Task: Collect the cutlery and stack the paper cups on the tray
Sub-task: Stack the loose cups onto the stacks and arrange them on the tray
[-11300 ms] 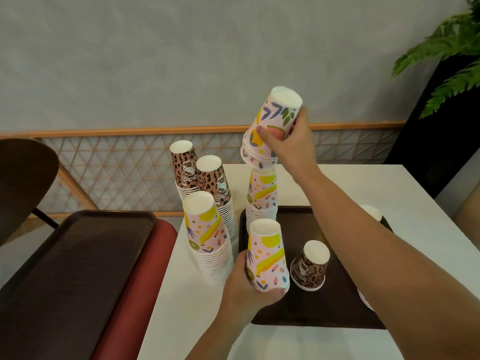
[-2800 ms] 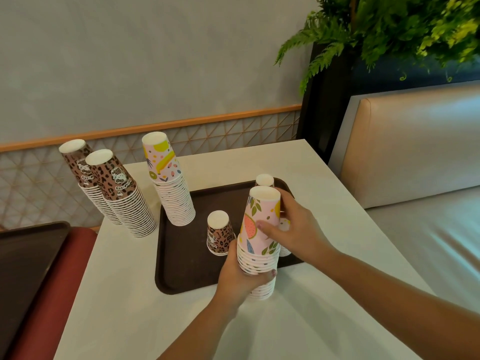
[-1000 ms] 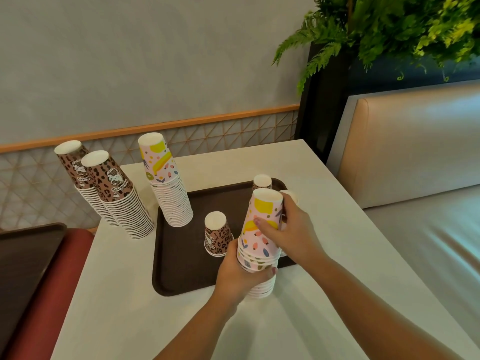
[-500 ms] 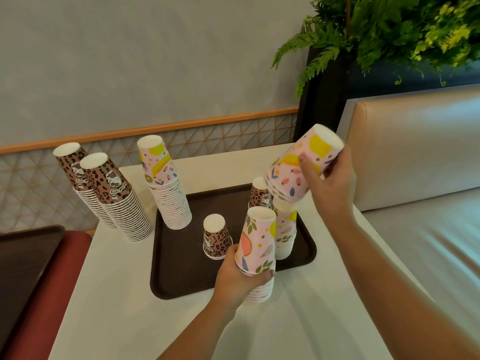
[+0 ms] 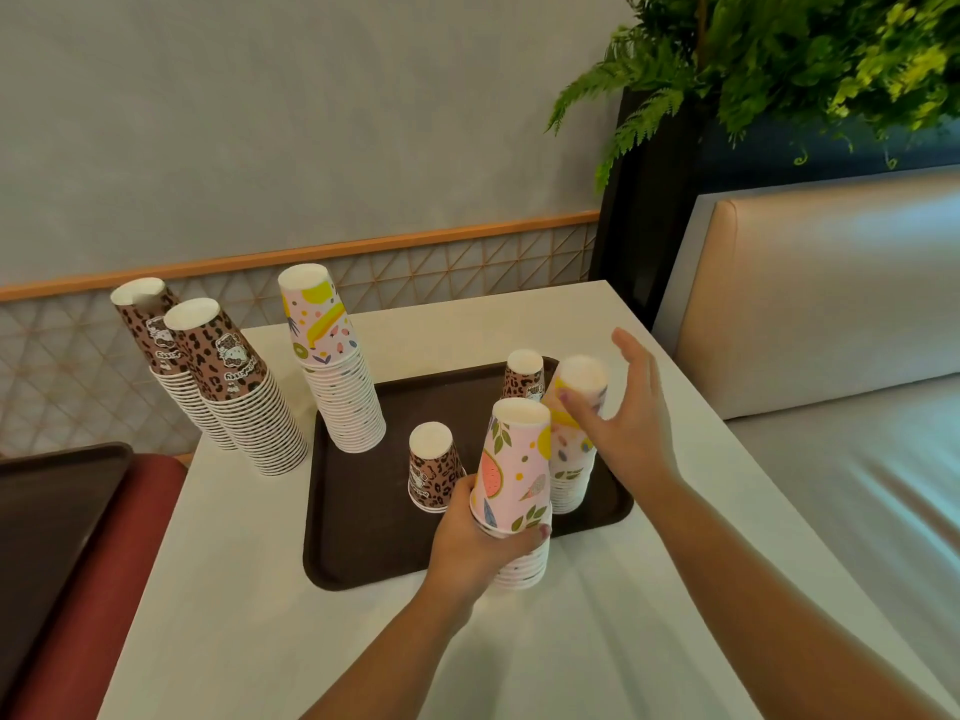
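Observation:
A dark brown tray (image 5: 363, 517) lies on the white table (image 5: 249, 589). My left hand (image 5: 467, 548) grips a stack of pink fruit-print cups (image 5: 514, 459) standing upside down at the tray's front edge. Just behind it, a second pink stack (image 5: 571, 475) stands on the tray; my right hand (image 5: 628, 433) is beside its top with fingers spread, the thumb touching it. Also on the tray are a short leopard-print stack (image 5: 431, 470), a leopard-print cup (image 5: 523, 376) at the back and a tall pink stack (image 5: 332, 366) at the back left. No cutlery is in view.
Two tall leopard-print cup stacks (image 5: 234, 392) lean on the table left of the tray. Another dark tray (image 5: 52, 522) lies on a red seat (image 5: 119, 579) at the left. A beige bench (image 5: 831, 288) and a fern (image 5: 779, 59) are on the right.
My right hand lifted a few pink cups off the stack in my left hand, brought them down onto the pink stack on the tray, and has spread its fingers. My left hand stays put.

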A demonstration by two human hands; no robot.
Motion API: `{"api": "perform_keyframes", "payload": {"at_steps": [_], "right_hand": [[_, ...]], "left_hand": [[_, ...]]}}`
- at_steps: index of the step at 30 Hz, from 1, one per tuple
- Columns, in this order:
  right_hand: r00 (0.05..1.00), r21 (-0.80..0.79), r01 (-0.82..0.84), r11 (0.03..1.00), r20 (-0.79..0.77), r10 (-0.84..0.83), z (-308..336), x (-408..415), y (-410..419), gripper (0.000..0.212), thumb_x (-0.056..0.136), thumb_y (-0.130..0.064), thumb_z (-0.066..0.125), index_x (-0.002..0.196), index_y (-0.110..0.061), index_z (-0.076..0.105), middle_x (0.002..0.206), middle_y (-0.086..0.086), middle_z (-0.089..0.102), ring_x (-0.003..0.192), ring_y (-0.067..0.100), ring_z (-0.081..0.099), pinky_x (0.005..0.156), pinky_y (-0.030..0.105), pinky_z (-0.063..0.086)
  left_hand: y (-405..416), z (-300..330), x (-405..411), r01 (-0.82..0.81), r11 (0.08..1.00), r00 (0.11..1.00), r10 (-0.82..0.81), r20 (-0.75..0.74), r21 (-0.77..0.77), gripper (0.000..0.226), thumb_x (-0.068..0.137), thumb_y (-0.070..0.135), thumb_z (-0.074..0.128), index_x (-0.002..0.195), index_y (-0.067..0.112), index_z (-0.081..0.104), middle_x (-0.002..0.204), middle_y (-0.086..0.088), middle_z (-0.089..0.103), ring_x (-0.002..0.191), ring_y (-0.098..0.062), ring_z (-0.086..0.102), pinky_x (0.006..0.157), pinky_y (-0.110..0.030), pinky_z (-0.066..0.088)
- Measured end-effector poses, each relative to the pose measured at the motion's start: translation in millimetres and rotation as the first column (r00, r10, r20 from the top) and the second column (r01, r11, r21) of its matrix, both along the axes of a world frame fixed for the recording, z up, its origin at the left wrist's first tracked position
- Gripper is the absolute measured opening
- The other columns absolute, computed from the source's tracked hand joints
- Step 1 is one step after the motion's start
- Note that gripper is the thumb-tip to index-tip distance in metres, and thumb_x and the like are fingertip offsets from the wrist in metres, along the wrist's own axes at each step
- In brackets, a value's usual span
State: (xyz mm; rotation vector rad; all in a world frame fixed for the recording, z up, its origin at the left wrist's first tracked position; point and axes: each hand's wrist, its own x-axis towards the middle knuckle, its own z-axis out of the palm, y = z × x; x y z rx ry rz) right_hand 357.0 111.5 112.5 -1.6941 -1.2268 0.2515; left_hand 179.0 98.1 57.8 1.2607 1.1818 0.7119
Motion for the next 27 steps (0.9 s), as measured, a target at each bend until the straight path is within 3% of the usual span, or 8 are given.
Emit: {"api": "perform_keyframes", "payload": {"at_steps": [2, 4, 9, 14, 22, 27], "right_hand": [[0.999, 0.087, -0.044, 0.995, -0.007, 0.045, 6, -9, -11, 0.076, 0.077, -0.045, 0.068, 0.138, -0.021, 0.032, 0.138, -0.007, 0.042, 0.123, 0.002, 0.042, 0.097, 0.008, 0.032], [0.985, 0.088, -0.156, 0.984, -0.054, 0.162, 10, -19, -23, 0.071, 0.077, -0.043, 0.069, 0.136, -0.024, 0.035, 0.127, -0.012, 0.05, 0.111, -0.004, 0.05, 0.089, 0.008, 0.041], [0.942, -0.185, -0.335, 0.924, -0.062, 0.329, 13, -43, -35, 0.068, 0.077, -0.036, 0.07, 0.135, -0.028, 0.034, 0.118, -0.016, 0.051, 0.104, -0.001, 0.05, 0.084, 0.01, 0.044], [0.956, -0.199, -0.289, 0.936, -0.101, 0.274, 12, -44, -34, 0.059, 0.076, -0.035, 0.072, 0.126, -0.024, 0.042, 0.106, -0.018, 0.052, 0.096, -0.002, 0.051, 0.068, 0.0, 0.038], [0.97, -0.134, -0.231, 0.964, -0.11, 0.217, 25, -35, -28, 0.049, 0.076, -0.035, 0.07, 0.117, -0.02, 0.047, 0.1, -0.008, 0.06, 0.092, 0.008, 0.06, 0.071, 0.014, 0.049], [0.976, -0.022, -0.176, 0.984, -0.137, 0.172, 52, -22, -18, 0.037, 0.08, -0.031, 0.067, 0.11, -0.019, 0.049, 0.095, -0.01, 0.06, 0.084, 0.002, 0.061, 0.062, 0.012, 0.051]], "left_hand": [[0, 1, 0, 0.0, 1.0, 1.0, 0.0, 0.013, 0.004, 0.072, 0.059, 0.013, 0.087, 0.118, 0.026, 0.047, 0.111, 0.01, 0.062, 0.101, -0.002, 0.057, 0.079, -0.017, 0.047], [-1, 2, 0, 0.0, 1.0, 1.0, -0.001, 0.026, 0.011, 0.073, 0.059, 0.013, 0.087, 0.119, 0.025, 0.048, 0.112, 0.008, 0.063, 0.103, -0.005, 0.059, 0.081, -0.019, 0.049], [-3, 10, 2, 0.032, 0.999, 0.997, -0.035, 0.066, 0.039, 0.073, 0.06, 0.01, 0.086, 0.12, 0.024, 0.048, 0.11, 0.008, 0.065, 0.102, -0.005, 0.061, 0.078, -0.018, 0.051], [-3, 11, 2, 0.096, 0.991, 0.993, -0.101, 0.059, 0.089, 0.086, 0.052, 0.008, 0.09, 0.124, 0.026, 0.045, 0.116, 0.009, 0.063, 0.109, -0.007, 0.059, 0.089, -0.024, 0.052], [0, 1, 1, 0.097, 0.991, 0.995, -0.1, 0.028, 0.093, 0.084, 0.05, 0.013, 0.091, 0.12, 0.029, 0.05, 0.116, 0.009, 0.064, 0.11, -0.009, 0.059, 0.094, -0.03, 0.051], [0, -3, 1, 0.076, 0.995, 0.997, -0.074, -0.028, 0.064, 0.077, 0.05, 0.012, 0.091, 0.117, 0.022, 0.052, 0.109, 0.005, 0.066, 0.104, -0.013, 0.062, 0.09, -0.034, 0.053]]}}
